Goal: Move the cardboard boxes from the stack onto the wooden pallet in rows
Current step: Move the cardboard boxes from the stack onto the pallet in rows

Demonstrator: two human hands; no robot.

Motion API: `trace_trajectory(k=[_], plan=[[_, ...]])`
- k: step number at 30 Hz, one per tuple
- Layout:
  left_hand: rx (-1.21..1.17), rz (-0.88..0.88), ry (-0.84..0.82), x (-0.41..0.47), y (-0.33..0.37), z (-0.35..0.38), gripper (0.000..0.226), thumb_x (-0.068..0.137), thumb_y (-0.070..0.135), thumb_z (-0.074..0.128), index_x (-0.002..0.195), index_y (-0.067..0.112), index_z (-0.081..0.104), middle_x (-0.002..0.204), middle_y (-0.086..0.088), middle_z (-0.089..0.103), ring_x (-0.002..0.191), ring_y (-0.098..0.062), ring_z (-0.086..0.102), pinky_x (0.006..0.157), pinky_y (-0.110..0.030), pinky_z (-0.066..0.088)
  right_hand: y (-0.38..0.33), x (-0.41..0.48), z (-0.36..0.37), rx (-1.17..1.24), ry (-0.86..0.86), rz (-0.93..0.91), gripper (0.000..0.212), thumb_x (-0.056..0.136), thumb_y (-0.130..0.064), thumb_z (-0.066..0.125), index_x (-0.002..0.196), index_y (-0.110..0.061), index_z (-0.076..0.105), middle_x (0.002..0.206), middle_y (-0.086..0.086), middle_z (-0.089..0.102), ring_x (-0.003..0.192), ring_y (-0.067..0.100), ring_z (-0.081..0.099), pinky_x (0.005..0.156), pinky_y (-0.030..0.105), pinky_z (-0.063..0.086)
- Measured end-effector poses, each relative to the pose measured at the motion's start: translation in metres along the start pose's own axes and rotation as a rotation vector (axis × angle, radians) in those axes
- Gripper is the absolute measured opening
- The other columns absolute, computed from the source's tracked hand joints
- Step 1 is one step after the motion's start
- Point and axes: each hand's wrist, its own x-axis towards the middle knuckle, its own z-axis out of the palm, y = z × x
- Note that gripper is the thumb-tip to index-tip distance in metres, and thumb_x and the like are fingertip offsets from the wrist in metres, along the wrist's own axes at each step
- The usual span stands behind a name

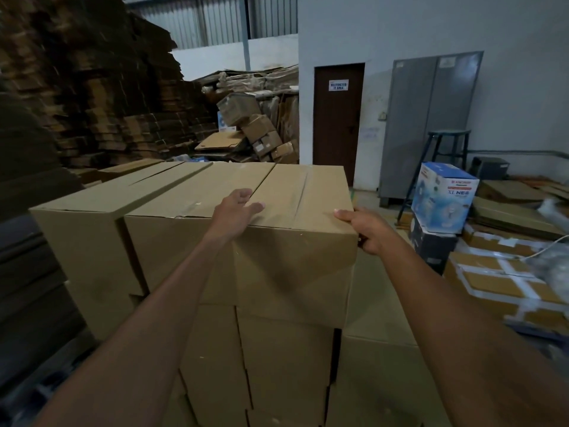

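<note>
Both forearms reach forward over a stack [286, 365] of plain cardboard boxes that fills the lower middle of the view. The top box [292, 272] sits on this stack at its right end, with its near face towards the camera and its taped lid seam running away from the person.

The left hand [235, 211] lies flat on the lid just over the near edge. Its fingers are straight and slightly spread, with the tips beside the seam. The right hand [366, 231] is at the near right corner, thumb pressed on the lid. Its fingers go down the right side, where they are mostly hidden, so it seems to grip the corner rather than merely touch it.

A second box [86, 238] of the same kind stands just beside the top box on the left, at the same height and touching or nearly touching it.

To the right, flat cartons [492, 272] with white strips lie on the floor. Beyond them a blue printed box [443, 195] sits on a black box [431, 245].

Behind these stand a dark stool [446, 146] and a grey metal cabinet [428, 118] against the white wall. A brown door [337, 118] with a white sign [338, 85] is left of the cabinet.

At far left, tall piles of flattened cardboard [92, 87] rise toward the roof, with loose, tilted boxes [255, 127] heaped near the door.
</note>
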Motion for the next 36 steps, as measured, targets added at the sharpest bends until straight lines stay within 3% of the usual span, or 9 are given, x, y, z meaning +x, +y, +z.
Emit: trace_trajectory(k=[5, 11, 15, 19, 23, 26, 31, 33, 36], plan=[[0.039, -0.039, -0.082, 0.019, 0.007, 0.003, 0.064, 0.094, 0.042, 0.067, 0.15, 0.022, 0.044, 0.152, -0.002, 0.049, 0.135, -0.023, 0.048, 0.11, -0.04, 0.039, 0.003, 0.001, -0.016, 0.069, -0.011, 0.007, 0.007, 0.093, -0.017, 0.069, 0.096, -0.018, 0.063, 0.1, 0.008, 0.07, 0.087, 0.023, 0.066, 0.091, 0.045, 0.055], [-0.277, -0.259, -0.174, 0.032, 0.014, 0.016, 0.071, 0.084, 0.043, 0.077, 0.145, 0.018, 0.052, 0.151, -0.004, 0.044, 0.139, -0.027, 0.037, 0.114, -0.042, 0.027, 0.009, 0.005, -0.039, 0.135, -0.034, 0.034, 0.011, 0.093, -0.019, 0.069, 0.104, -0.016, 0.065, 0.108, 0.012, 0.071, 0.097, 0.028, 0.065, 0.099, 0.048, 0.051], [-0.367, -0.366, -0.204, 0.042, 0.021, 0.019, 0.072, 0.07, 0.044, 0.087, 0.131, 0.018, 0.06, 0.131, -0.007, 0.055, 0.117, -0.027, 0.052, 0.108, -0.044, 0.04, 0.008, 0.008, -0.04, 0.208, -0.043, 0.07, 0.016, 0.093, -0.017, 0.064, 0.105, -0.007, 0.067, 0.096, 0.012, 0.07, 0.083, 0.026, 0.065, 0.08, 0.039, 0.054], [-0.303, -0.387, -0.237, 0.045, 0.024, 0.02, 0.067, 0.066, 0.037, 0.088, 0.123, 0.018, 0.059, 0.122, -0.005, 0.056, 0.113, -0.028, 0.054, 0.106, -0.045, 0.043, 0.002, 0.005, -0.035, 0.244, -0.073, 0.057, 0.02, 0.097, -0.023, 0.063, 0.109, -0.007, 0.065, 0.097, 0.011, 0.072, 0.08, 0.023, 0.068, 0.071, 0.035, 0.056], [-0.321, -0.321, -0.295, 0.04, 0.022, 0.012, 0.109, 0.051, 0.047, 0.092, 0.148, 0.024, 0.047, 0.135, -0.006, 0.055, 0.122, -0.031, 0.054, 0.112, -0.05, 0.04, -0.011, 0.0, -0.046, 0.171, -0.069, 0.0, 0.03, 0.093, -0.025, 0.071, 0.116, -0.008, 0.065, 0.099, 0.01, 0.074, 0.082, 0.021, 0.072, 0.066, 0.033, 0.057], [-0.398, -0.238, -0.301, 0.027, 0.031, 0.009, 0.087, 0.069, 0.04, 0.086, 0.147, 0.024, 0.05, 0.134, -0.007, 0.061, 0.118, -0.028, 0.058, 0.102, -0.045, 0.047, -0.024, -0.009, -0.054, 0.146, -0.049, -0.095, 0.033, 0.092, -0.023, 0.072, 0.12, -0.009, 0.064, 0.101, 0.008, 0.074, 0.08, 0.017, 0.072, 0.061, 0.027, 0.056], [-0.496, -0.128, -0.27, 0.001, 0.068, 0.017, 0.06, 0.088, 0.02, 0.075, 0.142, 0.028, 0.049, 0.11, 0.006, 0.064, 0.102, -0.016, 0.062, 0.075, -0.032, 0.05, -0.04, -0.028, -0.08, 0.093, -0.016, -0.233, 0.038, 0.093, -0.015, 0.066, 0.131, -0.014, 0.058, 0.113, 0.01, 0.071, 0.095, 0.022, 0.068, 0.076, 0.035, 0.058], [-0.55, -0.119, -0.306, -0.009, 0.081, 0.022, 0.065, 0.089, 0.014, 0.075, 0.146, 0.028, 0.046, 0.11, 0.007, 0.064, 0.103, -0.015, 0.063, 0.077, -0.033, 0.051, -0.043, -0.041, -0.095, 0.09, 0.0, -0.252, 0.037, 0.093, -0.012, 0.063, 0.129, -0.018, 0.058, 0.115, 0.01, 0.07, 0.095, 0.023, 0.068, 0.082, 0.038, 0.058], [-0.546, -0.094, -0.354, -0.026, 0.097, 0.039, 0.053, 0.089, 0.012, 0.075, 0.133, 0.031, 0.053, 0.119, 0.004, 0.066, 0.104, -0.015, 0.063, 0.089, -0.036, 0.052, -0.043, -0.063, -0.119, 0.084, 0.042, -0.273, 0.039, 0.093, -0.018, 0.064, 0.131, -0.022, 0.058, 0.114, 0.007, 0.072, 0.093, 0.021, 0.069, 0.074, 0.033, 0.058]])
